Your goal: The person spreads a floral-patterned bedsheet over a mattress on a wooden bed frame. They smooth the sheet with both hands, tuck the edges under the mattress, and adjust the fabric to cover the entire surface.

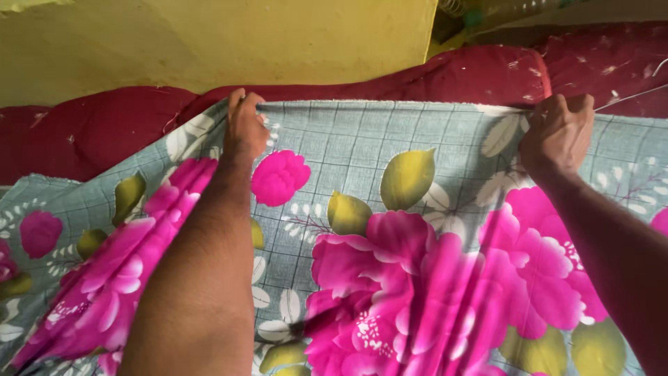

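In the head view, two hands hold one sheet [362, 181] of grey-green checked cloth printed with large pink flowers and olive leaves. The sheet fills the frame from about 9 o'clock round through 6 to 3 o'clock, and its straight top edge runs across just above the middle. The left hand [245, 129], at about 11 o'clock, has its grip closed on that top edge, fingers curled over the hem. The right hand [559, 134], at about 2 o'clock, is closed on the same edge, well apart from the left, and the cloth between them is pulled flat. Behind the edge, from 9 to 3 o'clock, lies one dark red mattress [487, 73], flecked with pale bits. Above it, at 12 o'clock, stands a yellow wall [209, 42]. At 1 o'clock, something green and coiled shows, too blurred to name.
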